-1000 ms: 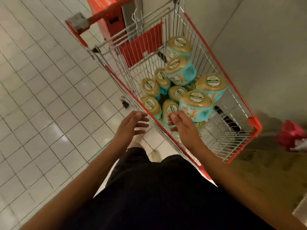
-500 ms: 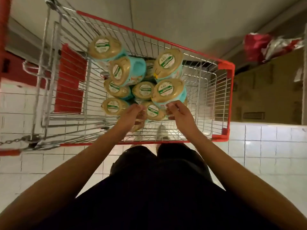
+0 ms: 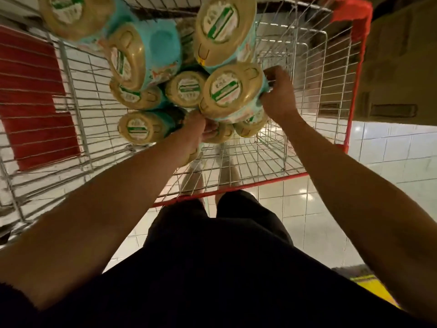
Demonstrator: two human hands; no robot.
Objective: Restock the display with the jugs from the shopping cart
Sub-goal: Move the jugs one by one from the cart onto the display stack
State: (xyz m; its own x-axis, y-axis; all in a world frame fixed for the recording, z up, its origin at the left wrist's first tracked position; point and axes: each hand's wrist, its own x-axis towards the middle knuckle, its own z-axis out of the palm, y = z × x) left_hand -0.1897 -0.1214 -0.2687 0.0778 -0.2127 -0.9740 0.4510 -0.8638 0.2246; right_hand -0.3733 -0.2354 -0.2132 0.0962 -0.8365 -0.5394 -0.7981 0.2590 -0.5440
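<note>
Jugs point(image 3: 146, 55) lie heaped in the shopping cart point(image 3: 236, 188). Both hands, at the cart's rim a second ago, are now inside it. The right hand point(image 3: 279, 95) curls round the top jug point(image 3: 233, 89), while the left hand point(image 3: 196, 129) reaches beneath with its fingers hidden, so its grip is unclear. A lift looks imminent.

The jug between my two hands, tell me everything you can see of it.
The jug is a light blue plastic tub with a wide tan lid bearing a round white and green label; a printed label wraps its body. It lies tilted, lid toward the camera, atop other jugs in the wire cart. The right hand grips its right side with curled fingers; the left hand reaches under its lower left edge, fingers hidden.
</note>
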